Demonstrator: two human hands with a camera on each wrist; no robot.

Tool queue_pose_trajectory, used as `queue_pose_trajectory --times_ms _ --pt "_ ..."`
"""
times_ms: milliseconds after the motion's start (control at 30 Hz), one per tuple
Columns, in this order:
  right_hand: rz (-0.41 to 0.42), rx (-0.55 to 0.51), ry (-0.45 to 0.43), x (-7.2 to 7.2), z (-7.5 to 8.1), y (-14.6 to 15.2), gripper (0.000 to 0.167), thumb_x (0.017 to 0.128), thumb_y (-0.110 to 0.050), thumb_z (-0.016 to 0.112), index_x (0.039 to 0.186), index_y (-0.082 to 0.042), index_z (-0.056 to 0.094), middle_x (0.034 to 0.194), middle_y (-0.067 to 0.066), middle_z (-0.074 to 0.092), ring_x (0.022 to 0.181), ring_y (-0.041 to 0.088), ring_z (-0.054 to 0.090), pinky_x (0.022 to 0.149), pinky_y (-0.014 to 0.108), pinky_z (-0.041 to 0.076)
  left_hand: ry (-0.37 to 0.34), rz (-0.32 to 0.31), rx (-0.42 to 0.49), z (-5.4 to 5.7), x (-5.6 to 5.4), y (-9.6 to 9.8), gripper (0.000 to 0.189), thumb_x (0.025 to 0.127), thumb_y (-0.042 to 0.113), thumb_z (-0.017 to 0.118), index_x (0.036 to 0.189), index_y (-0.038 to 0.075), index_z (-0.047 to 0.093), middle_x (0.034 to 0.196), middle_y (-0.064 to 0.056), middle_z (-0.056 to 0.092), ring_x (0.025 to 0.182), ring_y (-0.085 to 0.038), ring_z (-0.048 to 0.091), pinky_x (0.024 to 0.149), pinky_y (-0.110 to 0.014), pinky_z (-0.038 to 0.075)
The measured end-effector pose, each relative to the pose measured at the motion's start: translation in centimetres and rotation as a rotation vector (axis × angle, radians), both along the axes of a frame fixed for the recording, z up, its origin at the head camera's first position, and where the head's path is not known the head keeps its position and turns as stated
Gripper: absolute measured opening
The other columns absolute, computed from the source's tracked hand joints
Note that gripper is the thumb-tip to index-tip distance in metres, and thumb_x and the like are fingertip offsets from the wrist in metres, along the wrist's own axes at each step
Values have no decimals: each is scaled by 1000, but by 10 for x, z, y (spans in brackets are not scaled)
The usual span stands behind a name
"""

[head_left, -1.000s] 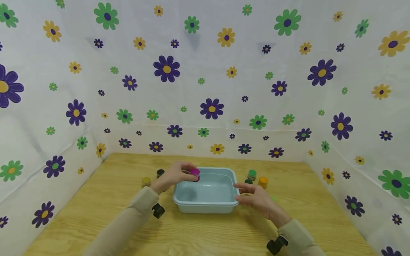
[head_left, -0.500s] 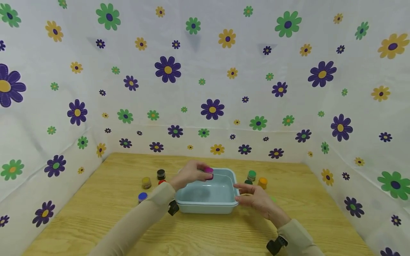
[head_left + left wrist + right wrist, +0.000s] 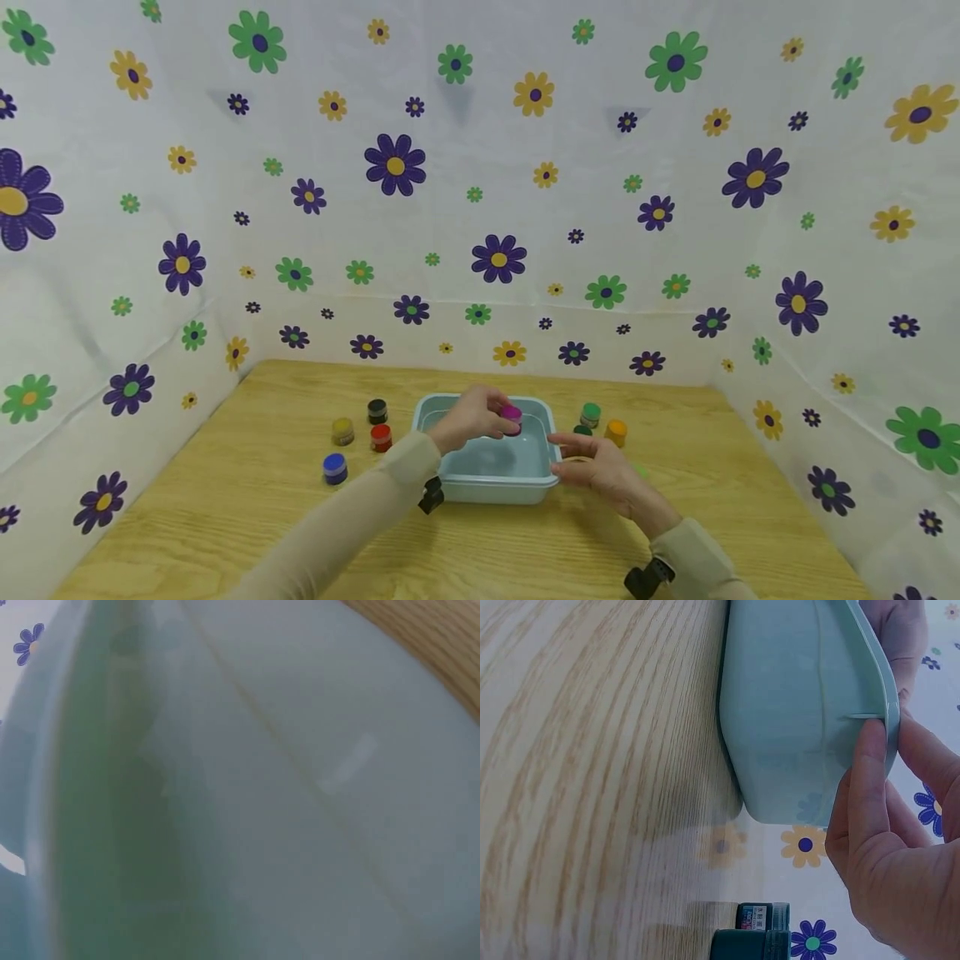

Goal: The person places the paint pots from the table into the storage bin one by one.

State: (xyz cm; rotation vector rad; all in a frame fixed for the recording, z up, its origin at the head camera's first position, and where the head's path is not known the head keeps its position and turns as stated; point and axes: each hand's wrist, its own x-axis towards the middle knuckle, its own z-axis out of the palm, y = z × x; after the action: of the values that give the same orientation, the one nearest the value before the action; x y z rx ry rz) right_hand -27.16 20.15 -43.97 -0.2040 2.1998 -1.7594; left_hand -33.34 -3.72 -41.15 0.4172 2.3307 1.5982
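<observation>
A small paint jar with a magenta lid (image 3: pixel 512 419) is held in the fingertips of my left hand (image 3: pixel 472 418), over the inside of a pale blue plastic basin (image 3: pixel 491 493). The left wrist view is filled by the close, blurred basin wall (image 3: pixel 300 825); neither hand nor jar shows there. My right hand (image 3: pixel 609 475) is at the basin's right end. In the right wrist view its fingers (image 3: pixel 870 780) lie against the outside below the rim, and the thumb (image 3: pixel 926 754) is on the rim's other side, pinching it.
On the wooden table (image 3: pixel 225 517), left of the basin, stand jars with black (image 3: pixel 377 410), yellow (image 3: pixel 342 430), red (image 3: pixel 381 437) and blue (image 3: pixel 335 468) lids. To its right are green (image 3: pixel 590 414), dark green (image 3: pixel 582 430) and orange (image 3: pixel 617 431) ones. A flowered sheet (image 3: pixel 480 208) encloses the table.
My left hand has carried the magenta-lidded jar rightward, from the basin's left rim to over its right half. The red and blue jars have come into sight. My right hand stays put.
</observation>
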Motion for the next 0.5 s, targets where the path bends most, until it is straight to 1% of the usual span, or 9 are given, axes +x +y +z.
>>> queue_pose_trajectory --times_ms 100,233,367,500 --pt "-4 -1 7 0 -1 1 60 89 -17 74 140 1 50 123 20 53 90 17 60 81 28 59 -6 9 -30 -2 0 7 25 83 5 77 106 0 68 98 -12 69 83 -20 67 76 -35 62" --pt "-10 0 6 1 -1 2 59 88 -16 74 140 1 51 123 20 53 89 17 60 82 28 59 -24 26 -44 -9 -1 14 27 81 1 77 106 -3 68 96 -13 68 82 -21 66 74 -35 62" --pt "-15 -8 2 1 -1 1 60 87 -17 75 140 1 51 122 20 53 90 17 60 82 28 59 -38 55 -36 -17 0 19 30 78 -2 78 105 -6 67 95 -15 67 80 -21 65 70 -33 63" --pt "-10 -16 8 1 -1 1 60 88 -16 75 139 2 51 123 21 52 91 16 59 82 29 59 -33 63 -27 -20 0 22 30 77 -4 78 105 -5 67 95 -15 66 79 -20 65 70 -33 62"
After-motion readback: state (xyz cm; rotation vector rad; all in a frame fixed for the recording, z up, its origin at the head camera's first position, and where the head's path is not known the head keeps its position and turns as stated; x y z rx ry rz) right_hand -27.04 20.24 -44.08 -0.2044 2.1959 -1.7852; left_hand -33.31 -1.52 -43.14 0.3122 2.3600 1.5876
